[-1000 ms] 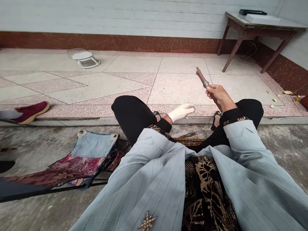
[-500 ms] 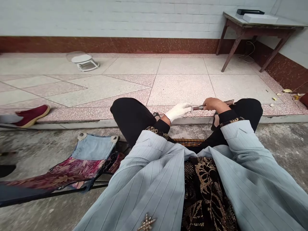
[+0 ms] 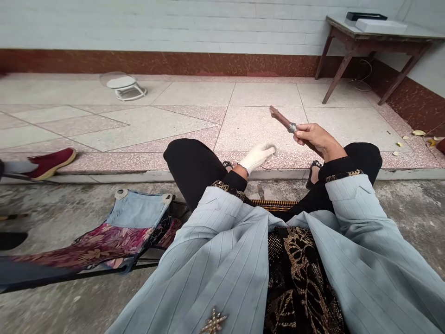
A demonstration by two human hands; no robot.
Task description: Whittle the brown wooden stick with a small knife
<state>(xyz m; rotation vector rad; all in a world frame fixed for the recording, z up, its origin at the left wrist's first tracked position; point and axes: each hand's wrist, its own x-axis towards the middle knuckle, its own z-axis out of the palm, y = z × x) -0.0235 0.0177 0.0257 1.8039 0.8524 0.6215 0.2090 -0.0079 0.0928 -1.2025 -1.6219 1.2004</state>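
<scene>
My bare right hand is closed around a short brown stick and holds it up over the tiled step. Silvery wire is wound about the stick just beyond my fingertips. The far end of the stick looks rough and points up to the left. Lower and to the left, my left hand wears a white knitted glove. Its thumb and fingers close on a small pale grey ring-shaped thing, whose kind I cannot make out. The two hands are apart.
A folding chair with flowered cloth stands at my left, near another person's red shoe. A small white stool sits on the tiles. At the back right is a wooden table with boxes on it.
My right hand has lifted the stick up and away from my left hand, and its far end now points up to the left. The gloved left hand has barely moved.
</scene>
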